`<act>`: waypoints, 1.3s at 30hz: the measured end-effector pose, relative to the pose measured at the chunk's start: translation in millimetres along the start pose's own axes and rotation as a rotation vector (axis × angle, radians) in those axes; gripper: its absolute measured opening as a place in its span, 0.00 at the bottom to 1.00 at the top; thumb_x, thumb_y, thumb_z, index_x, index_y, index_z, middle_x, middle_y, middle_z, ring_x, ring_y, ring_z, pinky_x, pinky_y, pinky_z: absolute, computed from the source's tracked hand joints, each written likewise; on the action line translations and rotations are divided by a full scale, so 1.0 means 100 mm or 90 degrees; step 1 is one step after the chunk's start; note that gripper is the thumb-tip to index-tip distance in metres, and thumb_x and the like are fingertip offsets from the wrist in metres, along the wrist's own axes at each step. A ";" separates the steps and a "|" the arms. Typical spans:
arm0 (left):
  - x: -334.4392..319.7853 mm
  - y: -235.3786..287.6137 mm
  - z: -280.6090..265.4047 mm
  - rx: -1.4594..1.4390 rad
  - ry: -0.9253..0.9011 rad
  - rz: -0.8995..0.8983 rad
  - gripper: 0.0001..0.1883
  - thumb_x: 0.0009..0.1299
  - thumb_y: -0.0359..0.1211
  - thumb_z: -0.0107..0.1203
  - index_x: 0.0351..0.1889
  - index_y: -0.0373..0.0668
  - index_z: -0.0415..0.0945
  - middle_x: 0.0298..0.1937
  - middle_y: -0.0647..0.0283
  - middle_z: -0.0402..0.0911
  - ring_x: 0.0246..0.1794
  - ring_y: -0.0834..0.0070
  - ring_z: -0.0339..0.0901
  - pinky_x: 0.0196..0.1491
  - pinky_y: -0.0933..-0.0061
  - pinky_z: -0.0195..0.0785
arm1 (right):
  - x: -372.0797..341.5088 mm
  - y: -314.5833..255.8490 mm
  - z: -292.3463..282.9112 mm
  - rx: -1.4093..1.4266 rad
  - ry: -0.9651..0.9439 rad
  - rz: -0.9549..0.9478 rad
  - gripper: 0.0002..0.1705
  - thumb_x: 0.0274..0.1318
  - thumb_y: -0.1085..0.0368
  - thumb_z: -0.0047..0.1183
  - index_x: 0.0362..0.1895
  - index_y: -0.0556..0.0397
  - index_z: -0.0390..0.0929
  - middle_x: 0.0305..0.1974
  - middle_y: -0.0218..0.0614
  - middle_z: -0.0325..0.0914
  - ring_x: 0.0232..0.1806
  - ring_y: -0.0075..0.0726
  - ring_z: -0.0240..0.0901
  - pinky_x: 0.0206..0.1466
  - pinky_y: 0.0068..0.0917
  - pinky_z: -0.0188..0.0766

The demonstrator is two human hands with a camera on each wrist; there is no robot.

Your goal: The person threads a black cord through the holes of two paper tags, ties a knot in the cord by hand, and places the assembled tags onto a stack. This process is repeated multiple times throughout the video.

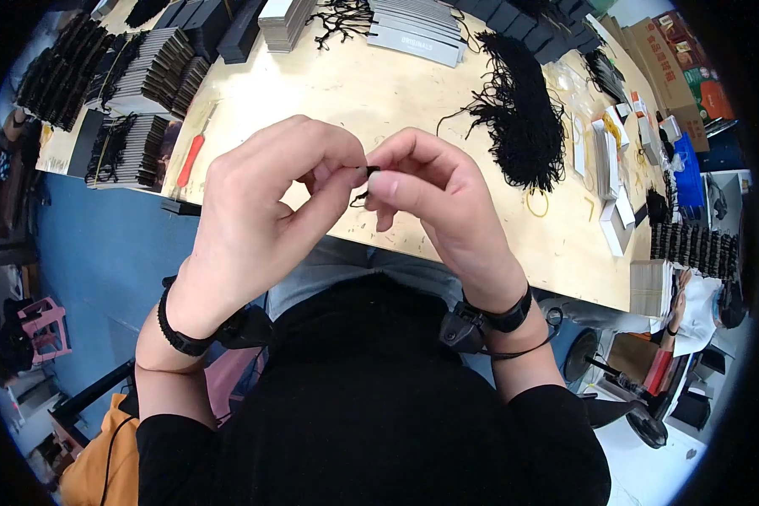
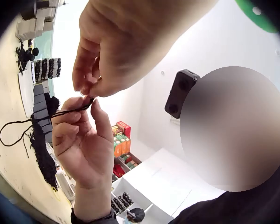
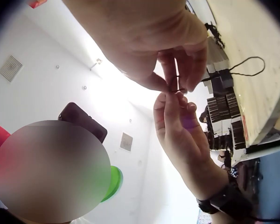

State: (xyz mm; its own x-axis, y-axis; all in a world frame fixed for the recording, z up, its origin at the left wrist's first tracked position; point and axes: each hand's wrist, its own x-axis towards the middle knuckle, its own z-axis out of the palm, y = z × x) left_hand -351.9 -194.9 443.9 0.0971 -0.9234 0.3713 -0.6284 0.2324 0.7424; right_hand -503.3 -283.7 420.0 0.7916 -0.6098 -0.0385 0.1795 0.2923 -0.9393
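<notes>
"Where's that thin, looped black cord (image 2: 60, 113)?"
"Up above the near edge of the pale wooden desk (image 1: 329, 93). Left hand (image 1: 266, 190) and right hand (image 1: 449, 192) both pinch it between fingertips."

Pale table (image 1: 329, 93), black cords (image 1: 523, 118), red-handled tool (image 1: 191, 160)

soft-looking matt cord (image 2: 86, 107), smooth wooden tabletop (image 1: 287, 93) (lightly scuffed), matt cloth shirt (image 1: 371, 396), cardboard carton (image 1: 656, 66)
</notes>
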 end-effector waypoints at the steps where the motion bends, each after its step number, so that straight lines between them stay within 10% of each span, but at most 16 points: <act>1: 0.01 0.00 0.00 0.002 -0.002 0.001 0.05 0.57 0.19 0.53 0.31 0.36 0.73 0.29 0.66 0.74 0.29 0.83 0.71 0.33 0.84 0.63 | -0.01 -0.02 0.00 0.002 0.001 -0.002 0.08 0.50 0.66 0.55 0.32 0.59 0.75 0.26 0.30 0.74 0.24 0.16 0.68 0.26 0.13 0.67; 7: 0.04 0.01 -0.14 -0.135 -0.023 -0.089 0.05 0.58 0.20 0.53 0.31 0.35 0.73 0.29 0.67 0.74 0.28 0.86 0.70 0.31 0.86 0.62 | -0.05 -0.09 -0.16 -0.069 -0.015 0.061 0.09 0.48 0.67 0.57 0.31 0.59 0.74 0.24 0.30 0.75 0.20 0.16 0.68 0.21 0.10 0.65; 10: 0.06 -0.02 -0.13 -0.121 -0.106 -0.110 0.04 0.58 0.20 0.53 0.30 0.35 0.73 0.27 0.68 0.74 0.27 0.87 0.69 0.30 0.86 0.62 | -0.09 -0.14 -0.25 -0.469 0.063 -0.079 0.13 0.43 0.65 0.61 0.36 0.54 0.77 0.30 0.32 0.76 0.22 0.17 0.70 0.22 0.13 0.65; 14: 0.15 0.11 -0.05 0.024 -0.141 -0.045 0.04 0.56 0.20 0.54 0.29 0.35 0.74 0.25 0.65 0.75 0.25 0.83 0.71 0.30 0.84 0.65 | -0.15 -0.18 -0.17 -0.551 0.086 -0.237 0.11 0.39 0.68 0.61 0.33 0.51 0.80 0.32 0.28 0.76 0.27 0.17 0.66 0.24 0.13 0.59; 20: 0.29 0.24 -0.03 0.161 -0.202 0.077 0.05 0.56 0.19 0.53 0.30 0.35 0.74 0.30 0.63 0.76 0.30 0.80 0.73 0.35 0.80 0.67 | -0.12 -0.05 -0.21 -0.405 0.061 -0.206 0.09 0.42 0.61 0.60 0.24 0.54 0.79 0.23 0.29 0.74 0.27 0.24 0.67 0.29 0.18 0.62; 26: 0.23 0.08 0.37 -0.459 -0.139 -0.139 0.11 0.66 0.28 0.49 0.45 0.35 0.67 0.43 0.63 0.71 0.45 0.77 0.69 0.52 0.75 0.60 | -0.02 0.07 -0.34 -0.119 0.167 -0.338 0.04 0.44 0.66 0.60 0.25 0.51 0.79 0.28 0.25 0.73 0.27 0.15 0.64 0.29 0.15 0.59; 33: 0.18 -0.04 0.62 -0.773 -0.215 -0.213 0.07 0.70 0.31 0.42 0.39 0.38 0.67 0.28 0.71 0.68 0.20 0.90 0.57 0.23 0.86 0.54 | -0.10 0.04 -0.32 0.171 0.086 -0.310 0.05 0.47 0.71 0.56 0.31 0.58 0.78 0.39 0.36 0.74 0.31 0.19 0.69 0.37 0.17 0.67; 39: 0.20 0.14 0.50 -0.349 -0.004 -0.093 0.12 0.63 0.26 0.51 0.46 0.37 0.70 0.26 0.75 0.62 0.21 0.90 0.53 0.23 0.90 0.45 | -0.16 0.11 -0.41 0.095 0.080 -0.272 0.05 0.47 0.70 0.57 0.29 0.58 0.77 0.33 0.31 0.72 0.33 0.18 0.67 0.36 0.16 0.65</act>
State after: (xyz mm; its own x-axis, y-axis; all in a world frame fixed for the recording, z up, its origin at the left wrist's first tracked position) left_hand -397.4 -225.9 433.7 0.1476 -0.9593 0.2407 -0.1164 0.2248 0.9674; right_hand -538.0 -300.9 396.5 0.5535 -0.7800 0.2921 0.5637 0.0927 -0.8207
